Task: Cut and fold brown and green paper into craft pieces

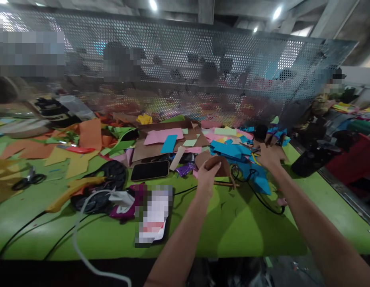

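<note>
My left hand (208, 177) is closed on a curved piece of brown paper (220, 166), just above the green table. A thin brown stick (225, 183) lies under that paper. Farther right, my right hand (267, 156) reaches into the scraps beside a small dark round object (261, 132). Its fingers are partly hidden and blurred, so whether they grip anything is unclear. Blue paper pieces (231, 149) lie between the two hands. A looped black cord (253, 185) runs over the table near them.
Left of my arms lie a black phone (150, 170), a second phone (155, 215), a purple tissue pack (125, 205), a yellow glue gun (77, 189) and scissors (29, 178). A perforated metal screen (173, 63) stands behind. A black bottle-like object (310, 159) lies at right.
</note>
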`<state>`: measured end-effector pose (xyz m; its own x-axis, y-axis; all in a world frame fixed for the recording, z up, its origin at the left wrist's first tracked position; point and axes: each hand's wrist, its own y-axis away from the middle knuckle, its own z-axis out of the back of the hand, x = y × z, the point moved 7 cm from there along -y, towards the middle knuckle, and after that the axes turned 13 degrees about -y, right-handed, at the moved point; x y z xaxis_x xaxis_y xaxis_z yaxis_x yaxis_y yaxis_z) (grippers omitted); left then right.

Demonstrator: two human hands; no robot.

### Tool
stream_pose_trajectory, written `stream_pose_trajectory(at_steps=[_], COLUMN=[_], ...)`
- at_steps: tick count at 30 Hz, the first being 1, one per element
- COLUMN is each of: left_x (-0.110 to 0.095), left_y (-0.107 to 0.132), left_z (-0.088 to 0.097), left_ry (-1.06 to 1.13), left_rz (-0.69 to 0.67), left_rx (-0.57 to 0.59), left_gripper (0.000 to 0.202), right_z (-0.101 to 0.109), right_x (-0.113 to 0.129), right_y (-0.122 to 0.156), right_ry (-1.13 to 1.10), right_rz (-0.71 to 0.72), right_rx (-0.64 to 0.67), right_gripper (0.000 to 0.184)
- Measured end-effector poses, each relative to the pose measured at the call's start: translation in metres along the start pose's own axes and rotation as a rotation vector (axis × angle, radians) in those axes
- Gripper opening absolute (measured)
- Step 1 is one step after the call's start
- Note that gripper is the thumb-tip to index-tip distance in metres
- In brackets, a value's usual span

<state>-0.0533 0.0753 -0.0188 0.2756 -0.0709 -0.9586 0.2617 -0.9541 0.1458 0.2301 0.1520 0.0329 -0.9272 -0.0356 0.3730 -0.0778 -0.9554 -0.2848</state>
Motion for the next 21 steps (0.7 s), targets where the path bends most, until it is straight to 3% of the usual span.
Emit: stream_pose_trajectory(at_steps=[2, 4, 7, 10, 12, 15, 21], left_x=[0.001, 0.000, -0.004, -0.007, -0.008, -0.006, -0.003], left_y=[0.000, 0.000, 0.003, 0.006, 0.006, 0.004, 0.000], left_z=[0.001, 0.001, 0.001, 0.001, 0.002, 0.003, 0.004], left_ry=[-0.004, 0.004, 0.014, 0.030, 0.038, 0.022, -0.026], left_rz=[0.006, 0.012, 0.012, 0.006, 0.007, 0.011, 0.016], left_rx=[-0.009, -0.013, -0.012, -0.007, -0.002, -0.007, -0.034], left_gripper=[0.050, 0.048, 0.047, 0.046, 0.044, 0.042, 0.040], right_z=[0.013, 0.022, 0.015, 0.005, 0.006, 0.008, 0.000], right_x=[-0.002, 0.001, 0.018, 0.054, 0.078, 0.103, 0.118], right_y=[-0.001, 0.004, 0.024, 0.055, 0.072, 0.087, 0.096], right_ry=[-0.060, -0.290, -0.790, -1.043, -1.079, -0.950, -0.811], right_rz=[-0.007, 0.003, -0.044, -0.048, 0.027, 0.154, 0.283], right_rx=[-0.046, -0.043, 0.162, 0.376, 0.437, 0.479, 0.513], right_gripper=[0.049, 0.049, 0.055, 0.058, 0.054, 0.051, 0.044])
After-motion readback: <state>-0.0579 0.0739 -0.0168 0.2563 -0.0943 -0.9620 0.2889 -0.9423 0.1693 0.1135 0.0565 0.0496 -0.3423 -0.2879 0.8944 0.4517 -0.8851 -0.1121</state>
